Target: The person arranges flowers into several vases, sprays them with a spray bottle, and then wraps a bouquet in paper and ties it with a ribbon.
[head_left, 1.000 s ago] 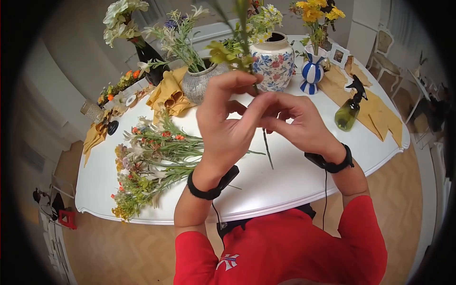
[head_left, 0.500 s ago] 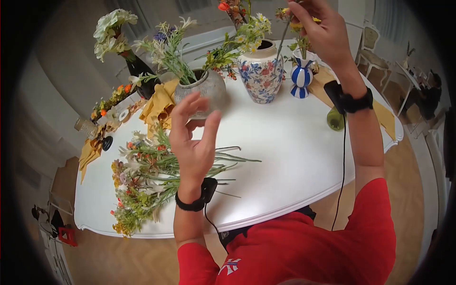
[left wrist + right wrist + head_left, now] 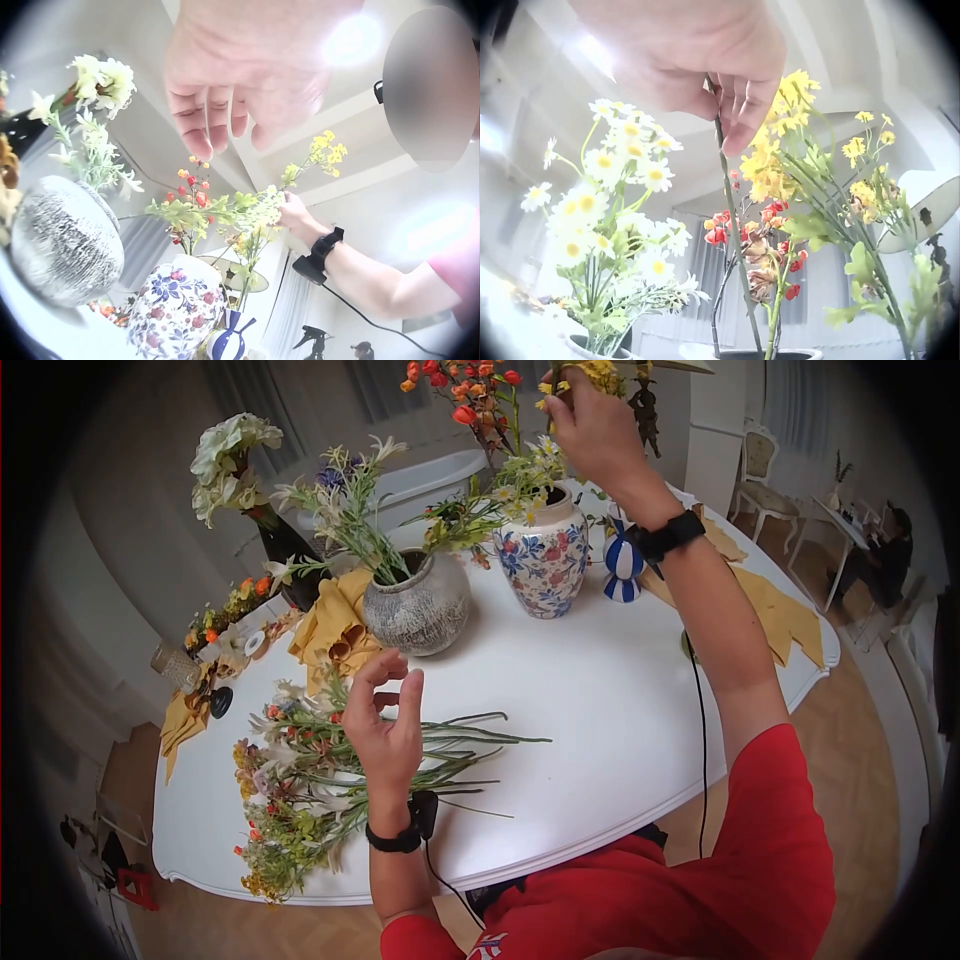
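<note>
And it's the right hand (image 3: 603, 445) up high, gripping the green stem (image 3: 739, 232) between thumb and curled fingers, above the flowered vase (image 3: 545, 565). The stem slants down towards that vase's mouth (whether its tip is inside, I cannot tell), while a cluster of yellow flowers (image 3: 326, 154) shows above the hand in the left wrist view. Over to the left hand (image 3: 385, 738): empty, fingers loosely curled, thumb up, poised over the bundle of cut flowers (image 3: 295, 790) lying on the white table (image 3: 600, 710), stems pointing right! Beside the flowered vase stands the striped vase (image 3: 624, 568), blue and white, and on its other side the grey vase (image 3: 418, 610), full of greenery, with red and orange blooms (image 3: 480, 405) rising at the back
</note>
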A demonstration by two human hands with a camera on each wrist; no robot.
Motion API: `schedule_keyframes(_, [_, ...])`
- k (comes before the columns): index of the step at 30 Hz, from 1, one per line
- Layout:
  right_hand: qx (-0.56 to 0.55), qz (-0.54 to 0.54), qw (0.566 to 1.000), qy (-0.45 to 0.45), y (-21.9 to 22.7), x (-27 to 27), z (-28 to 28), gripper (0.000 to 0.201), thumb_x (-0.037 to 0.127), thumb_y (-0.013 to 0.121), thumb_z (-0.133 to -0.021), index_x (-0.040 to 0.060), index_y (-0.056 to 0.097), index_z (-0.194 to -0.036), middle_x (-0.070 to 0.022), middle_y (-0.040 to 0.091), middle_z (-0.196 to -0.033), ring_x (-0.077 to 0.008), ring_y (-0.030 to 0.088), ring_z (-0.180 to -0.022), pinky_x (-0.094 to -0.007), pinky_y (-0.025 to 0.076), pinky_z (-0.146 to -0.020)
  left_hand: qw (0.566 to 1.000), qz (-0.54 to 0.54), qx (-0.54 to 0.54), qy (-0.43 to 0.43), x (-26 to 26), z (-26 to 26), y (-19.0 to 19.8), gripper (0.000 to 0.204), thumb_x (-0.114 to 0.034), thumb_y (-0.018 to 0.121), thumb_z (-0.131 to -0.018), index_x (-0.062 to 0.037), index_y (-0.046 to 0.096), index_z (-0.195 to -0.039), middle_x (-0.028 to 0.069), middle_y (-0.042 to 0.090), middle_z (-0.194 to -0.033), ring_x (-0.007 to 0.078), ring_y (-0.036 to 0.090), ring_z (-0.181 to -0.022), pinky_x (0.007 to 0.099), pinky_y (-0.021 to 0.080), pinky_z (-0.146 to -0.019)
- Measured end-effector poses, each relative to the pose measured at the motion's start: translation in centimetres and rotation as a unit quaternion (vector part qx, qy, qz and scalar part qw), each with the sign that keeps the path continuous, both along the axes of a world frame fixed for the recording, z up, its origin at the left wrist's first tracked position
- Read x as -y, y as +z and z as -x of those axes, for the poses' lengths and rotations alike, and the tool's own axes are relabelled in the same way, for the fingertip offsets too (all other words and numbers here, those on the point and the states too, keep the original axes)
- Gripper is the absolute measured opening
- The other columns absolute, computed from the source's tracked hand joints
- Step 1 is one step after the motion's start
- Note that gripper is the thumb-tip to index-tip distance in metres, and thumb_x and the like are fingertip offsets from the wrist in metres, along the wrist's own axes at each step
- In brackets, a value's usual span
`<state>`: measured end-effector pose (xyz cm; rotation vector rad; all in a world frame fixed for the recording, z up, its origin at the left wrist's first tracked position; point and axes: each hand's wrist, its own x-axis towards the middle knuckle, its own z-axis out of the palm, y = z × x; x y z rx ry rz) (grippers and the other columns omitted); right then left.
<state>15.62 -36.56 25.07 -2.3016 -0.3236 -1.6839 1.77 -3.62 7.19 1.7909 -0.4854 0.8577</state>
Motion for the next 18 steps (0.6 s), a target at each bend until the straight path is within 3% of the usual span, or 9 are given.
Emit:
schedule_keyframes(2, [-0.011,0.030,0.998,-0.053,-0.7,-0.2,-0.9,0.025,0.022,0.063,-0.101,0.0066,0.064,-0.121,-0.0130,0.077,-0.093,-0.0267,0.074,-0.080,-0.0395,0.054,-0.066,1.000,-0.002,-0.006,0.004,0.0,0.1,0.1,0.025,-0.009,0.073,-0.096,-0.0008,0.067,-0.119,0.0060,0.070,-0.102,0.0107,0.065,-0.088,0.0228,0.053,-0.067])
schedule_keyframes(5, [-0.039,0.003,0.999,-0.010,-1.5,-0.1,-1.7,0.030,0.025,0.063,-0.098,0.0043,0.063,-0.121,-0.0189,0.075,-0.092,-0.0376,0.073,-0.086,-0.0481,0.055,-0.076,1.000,-0.011,-0.018,0.001,0.1,0.3,0.4,0.023,-0.009,0.076,-0.093,-0.0023,0.071,-0.114,0.0077,0.073,-0.100,0.0126,0.068,-0.089,0.0243,0.054,-0.068])
schedule_keyframes(11, [-0.142,-0.041,0.989,0.025,-3.3,1.0,-3.5,0.037,0.014,0.067,-0.093,0.0029,0.061,-0.127,-0.0209,0.075,-0.100,-0.0373,0.073,-0.094,-0.0444,0.056,-0.081,0.999,-0.027,-0.025,-0.008,0.3,0.5,0.6,0.020,-0.010,0.075,-0.094,-0.0014,0.071,-0.111,0.0063,0.073,-0.100,0.0119,0.067,-0.088,0.0248,0.053,-0.069])
schedule_keyframes(14, [-0.126,0.000,0.987,0.096,-5.1,1.8,-4.4,0.038,0.011,0.066,-0.091,-0.0007,0.063,-0.127,-0.0262,0.072,-0.091,-0.0451,0.069,-0.089,-0.0536,0.054,-0.080,0.999,-0.030,-0.040,-0.008,0.3,0.6,0.8,0.020,-0.011,0.074,-0.095,-0.0013,0.071,-0.112,0.0037,0.071,-0.099,0.0097,0.065,-0.088,0.0252,0.053,-0.074])
schedule_keyframes(18, [-0.067,0.038,0.995,0.069,-7.6,2.0,-5.1,0.033,0.008,0.067,-0.088,0.0027,0.065,-0.120,-0.0242,0.072,-0.093,-0.0450,0.069,-0.089,-0.0524,0.054,-0.080,0.999,-0.035,-0.032,-0.005,0.3,0.5,0.6,0.020,-0.010,0.075,-0.094,-0.0009,0.071,-0.110,0.0067,0.073,-0.099,0.0123,0.067,-0.088,0.0252,0.053,-0.069])
